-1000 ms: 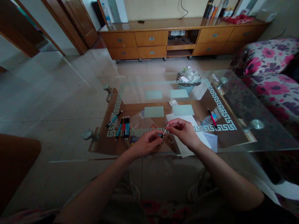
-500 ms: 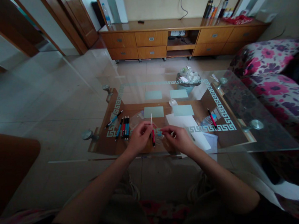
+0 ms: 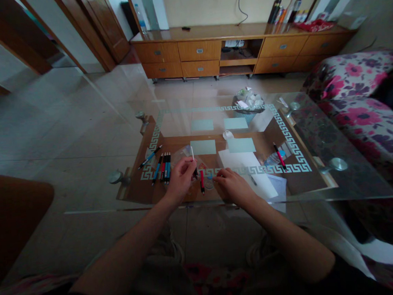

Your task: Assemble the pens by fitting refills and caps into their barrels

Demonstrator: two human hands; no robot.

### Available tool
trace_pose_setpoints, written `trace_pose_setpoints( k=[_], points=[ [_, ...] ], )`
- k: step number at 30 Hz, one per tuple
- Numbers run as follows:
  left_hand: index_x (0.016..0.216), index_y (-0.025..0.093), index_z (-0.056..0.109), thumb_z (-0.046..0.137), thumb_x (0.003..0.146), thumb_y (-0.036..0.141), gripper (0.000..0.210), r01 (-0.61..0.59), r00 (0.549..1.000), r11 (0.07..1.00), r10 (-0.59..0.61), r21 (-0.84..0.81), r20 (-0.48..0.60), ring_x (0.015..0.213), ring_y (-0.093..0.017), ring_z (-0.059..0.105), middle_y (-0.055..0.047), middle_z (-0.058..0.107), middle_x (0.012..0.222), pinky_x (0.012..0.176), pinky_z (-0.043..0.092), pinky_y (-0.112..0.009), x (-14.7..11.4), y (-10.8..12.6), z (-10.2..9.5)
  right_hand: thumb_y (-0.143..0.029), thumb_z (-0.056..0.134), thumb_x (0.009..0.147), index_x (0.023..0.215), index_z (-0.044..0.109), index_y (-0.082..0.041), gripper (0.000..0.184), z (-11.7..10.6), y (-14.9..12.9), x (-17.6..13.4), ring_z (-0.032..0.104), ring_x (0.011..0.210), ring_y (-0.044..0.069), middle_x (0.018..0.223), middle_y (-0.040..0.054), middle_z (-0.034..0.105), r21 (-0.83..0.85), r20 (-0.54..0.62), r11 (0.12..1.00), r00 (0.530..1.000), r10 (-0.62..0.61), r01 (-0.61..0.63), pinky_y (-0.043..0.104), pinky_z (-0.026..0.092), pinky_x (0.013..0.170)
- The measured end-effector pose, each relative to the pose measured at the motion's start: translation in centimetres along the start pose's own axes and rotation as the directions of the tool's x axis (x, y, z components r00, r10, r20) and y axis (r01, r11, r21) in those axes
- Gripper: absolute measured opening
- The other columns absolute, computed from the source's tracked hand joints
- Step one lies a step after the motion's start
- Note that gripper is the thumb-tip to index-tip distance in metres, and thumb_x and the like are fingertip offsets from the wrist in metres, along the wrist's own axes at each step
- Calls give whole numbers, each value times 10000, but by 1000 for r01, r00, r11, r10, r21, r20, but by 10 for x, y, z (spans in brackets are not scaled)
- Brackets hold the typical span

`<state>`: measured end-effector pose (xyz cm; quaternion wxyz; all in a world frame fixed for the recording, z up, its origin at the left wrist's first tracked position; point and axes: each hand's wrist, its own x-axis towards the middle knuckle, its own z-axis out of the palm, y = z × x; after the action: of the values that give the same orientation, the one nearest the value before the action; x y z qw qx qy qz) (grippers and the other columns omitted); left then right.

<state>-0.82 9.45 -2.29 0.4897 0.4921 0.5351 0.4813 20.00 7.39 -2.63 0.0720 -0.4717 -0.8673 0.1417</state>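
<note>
One slim white rod (image 3: 193, 153) stands upright, pinched in the left hand (image 3: 180, 178) above the glass table (image 3: 309, 181). One red barrel (image 3: 202, 182) lies between the separated hands; whether the right hand (image 3: 234, 185) grips anything cannot be told. Leftward: one slanted blue pen (image 3: 149, 157) and a row of pens (image 3: 165, 166), at least four. Rightward: white paper (image 3: 260, 181), one red pen (image 3: 279, 156).

2 black sleeves (image 3: 347, 281) (both ending near the elbow) above 2 bare forearms (image 3: 288, 233)
</note>
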Motion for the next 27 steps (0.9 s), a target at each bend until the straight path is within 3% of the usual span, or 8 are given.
trace_pose_setpoints(
  k=[12,17,21,24,27],
  points=[
    [874,185,598,586,890,471,287,47,985,999,-46,-6,169,606,-105,527,26,555,667,572,413,-211,-2,1,0,-114,518,922,927,677,-192,177,-1,4,1,565,975,237,1008,112,636,-74,6,997,1000,28,-27,327,459,824],
    [790,170,618,585,882,449,295,102,952,990,-127,102,279,583,-105,490,25,550,648,561,381,-224,-2,-10,-2,-165,460,970,991,648,-182,190,0,2,3,594,952,215,979,102,656,39,-35,996,996,85,-83,302,448,827],
    [747,170,665,559,902,407,302,-34,940,946,-79,321,332,700,-146,554,-13,600,707,685,445,-265,-2,-18,-4,-177,476,963,1004,634,-174,163,2,1,5,610,922,187,980,94,665,178,-47,977,990,132,-121,273,438,821],
    [788,171,716,607,874,353,229,-160,946,861,-6,482,324,908,-199,595,-70,635,926,820,483,-315,-4,-24,-4,-169,511,938,967,629,-176,122,2,1,5,606,884,173,974,82,656,216,-62,969,989,136,-120,259,432,799],
    [824,175,735,622,865,278,158,-262,939,784,73,563,335,991,-215,591,-94,603,1056,893,488,-355,-10,-26,-1,-158,533,918,933,625,-181,97,0,2,3,602,855,166,962,72,648,229,-86,964,984,159,-136,253,427,775]
  ],
)
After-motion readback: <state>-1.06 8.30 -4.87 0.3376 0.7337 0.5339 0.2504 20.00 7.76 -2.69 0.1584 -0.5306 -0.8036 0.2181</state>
